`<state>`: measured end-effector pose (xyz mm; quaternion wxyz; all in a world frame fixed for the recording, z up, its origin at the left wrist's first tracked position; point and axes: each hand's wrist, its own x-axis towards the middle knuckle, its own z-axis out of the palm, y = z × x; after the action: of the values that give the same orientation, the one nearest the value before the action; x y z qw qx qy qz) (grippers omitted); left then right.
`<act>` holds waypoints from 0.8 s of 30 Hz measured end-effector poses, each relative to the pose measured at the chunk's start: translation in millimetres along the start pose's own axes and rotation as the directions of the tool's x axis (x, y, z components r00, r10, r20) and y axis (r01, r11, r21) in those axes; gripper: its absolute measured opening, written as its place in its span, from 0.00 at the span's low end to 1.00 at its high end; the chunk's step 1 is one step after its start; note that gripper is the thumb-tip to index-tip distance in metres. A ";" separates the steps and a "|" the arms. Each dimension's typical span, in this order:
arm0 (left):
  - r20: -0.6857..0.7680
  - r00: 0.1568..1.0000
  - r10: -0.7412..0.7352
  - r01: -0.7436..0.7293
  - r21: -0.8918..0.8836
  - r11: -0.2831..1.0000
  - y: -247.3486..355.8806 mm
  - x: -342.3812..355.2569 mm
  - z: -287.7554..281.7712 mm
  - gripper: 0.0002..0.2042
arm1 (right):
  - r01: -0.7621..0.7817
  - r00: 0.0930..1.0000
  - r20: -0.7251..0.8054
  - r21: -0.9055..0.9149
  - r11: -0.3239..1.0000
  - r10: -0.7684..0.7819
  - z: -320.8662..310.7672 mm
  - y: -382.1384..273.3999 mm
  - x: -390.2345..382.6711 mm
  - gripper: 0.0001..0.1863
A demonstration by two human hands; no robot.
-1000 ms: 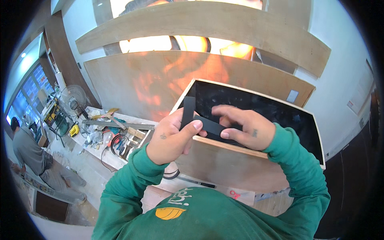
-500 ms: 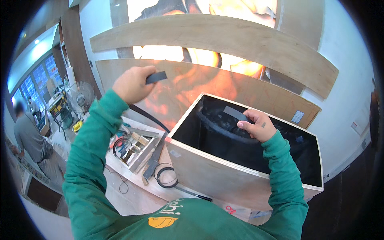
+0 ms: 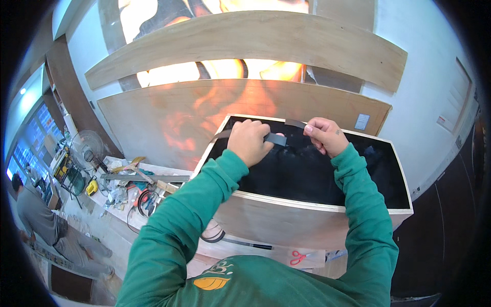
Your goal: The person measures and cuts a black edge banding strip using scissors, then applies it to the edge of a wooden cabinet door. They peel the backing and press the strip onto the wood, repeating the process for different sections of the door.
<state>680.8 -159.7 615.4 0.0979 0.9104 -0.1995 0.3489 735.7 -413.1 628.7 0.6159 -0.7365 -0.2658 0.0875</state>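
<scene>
My left hand is closed around a dark grey flat strip. The strip's cut end sticks out toward the right, and a length of it trails left over the box's corner. My right hand pinches another dark grey piece, whose free end points left along the far rim. Whether the two pieces are one strip, I cannot tell. Both hands are over an open plywood box with a black inside and pale bare edges.
Red-handled scissors lie in front of the box. Left of it, a bench carries tools and a coiled black strip. A curved wooden board spans the back. A person in grey bends at the far left, near a fan.
My left hand has come down and right, from beside the box to above it, bringing its strip near the piece in my right hand. The view has shifted, showing the scissors fully.
</scene>
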 end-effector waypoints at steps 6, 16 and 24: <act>-0.099 0.977 -0.187 0.159 -0.237 0.958 7.8 -25.3 48.3 0.28 | 0.045 0.992 0.124 -0.144 0.989 -0.027 25.6 21.9 7.8 0.12; -0.082 0.994 -0.075 0.044 -0.331 0.943 3.9 -23.9 48.4 0.32 | -0.139 0.950 0.263 -0.120 0.983 0.167 43.0 38.2 8.8 0.09; 0.115 0.981 0.157 -0.097 -0.409 0.907 -1.6 -28.7 42.6 0.19 | -0.213 0.925 0.279 -0.183 0.960 0.258 29.6 37.7 11.2 0.09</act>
<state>687.5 -163.3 564.6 0.2451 0.8790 -0.3322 0.2387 742.3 -385.8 588.2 0.4964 -0.7853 -0.2713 0.2517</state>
